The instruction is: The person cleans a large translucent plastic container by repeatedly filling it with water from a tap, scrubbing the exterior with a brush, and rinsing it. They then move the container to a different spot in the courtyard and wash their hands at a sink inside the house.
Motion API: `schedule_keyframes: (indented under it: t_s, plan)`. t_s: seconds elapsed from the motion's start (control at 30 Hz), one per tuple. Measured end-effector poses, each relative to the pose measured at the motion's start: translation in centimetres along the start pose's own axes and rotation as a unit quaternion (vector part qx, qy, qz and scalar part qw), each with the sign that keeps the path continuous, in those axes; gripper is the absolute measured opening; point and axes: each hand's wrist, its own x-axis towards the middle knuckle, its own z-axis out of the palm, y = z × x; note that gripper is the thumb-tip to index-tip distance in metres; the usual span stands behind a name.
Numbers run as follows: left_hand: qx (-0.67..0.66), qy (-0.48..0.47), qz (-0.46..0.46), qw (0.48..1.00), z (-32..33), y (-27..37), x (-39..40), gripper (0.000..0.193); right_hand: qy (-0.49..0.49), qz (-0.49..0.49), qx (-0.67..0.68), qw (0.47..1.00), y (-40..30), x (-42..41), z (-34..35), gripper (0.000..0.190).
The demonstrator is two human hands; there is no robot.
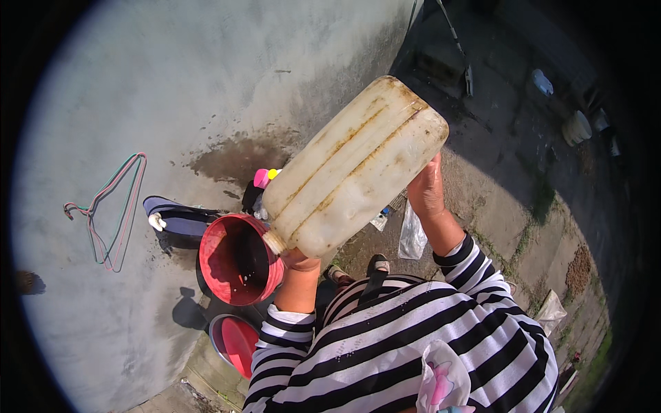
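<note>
A large, stained, translucent plastic jerrycan (pixel 356 170) is held up in both hands, tilted with its threaded neck down at the left. My left hand (pixel 300 259) grips it near the neck; most of its fingers are hidden behind the plastic. At the raised bottom end, my right hand (pixel 427 188) supports the far side, its fingertips partly hidden. The neck lies over the rim of a red plastic bucket (pixel 211 271), which holds a little dark liquid with small bubbles. Whether liquid is coming from the neck, I cannot tell.
Pink and green hangers (pixel 106 211) hang on the grey wall (pixel 155 103). Beside the bucket are a blue-grey fabric item (pixel 183 222) and a basin (pixel 219 338) with a red thing inside. A clear plastic bag (pixel 412 235) lies near my feet; a white bucket (pixel 577 128) stands far right.
</note>
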Motion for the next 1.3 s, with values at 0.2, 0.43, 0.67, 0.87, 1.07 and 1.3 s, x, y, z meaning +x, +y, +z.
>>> schedule_keyframes:
  t_s: [0.2,0.43,0.67,0.87,1.07,1.3]
  plan:
    - [0.136,0.136,0.002,0.981,0.3,0.8,-0.4,0.066,0.042,0.102,-0.071,0.991,0.0,-0.1,0.7,0.065]
    - [0.338,0.091,0.042,0.936,-0.2,0.5,0.6,0.056,0.027,0.024,-0.007,0.999,0.5,0.1,1.3,0.06]
    - [-0.044,0.05,-0.005,0.998,-0.1,1.9,-0.1,0.072,-0.024,-0.009,0.07,0.997,0.4,0.0,0.6,0.071]
    - [0.278,0.053,-0.114,0.952,-0.7,0.2,2.1,0.071,0.144,0.233,-0.123,0.954,0.3,0.1,0.9,0.057]
    - [0.108,0.057,-0.041,0.992,-1.9,0.7,0.3,0.073,-0.01,-0.045,0.022,0.999,-1.6,-0.2,1.4,0.062]
    - [0.243,-0.008,-0.121,0.962,-0.6,0.3,2.1,0.064,0.184,0.225,-0.15,0.945,-0.7,-0.5,1.7,0.052]
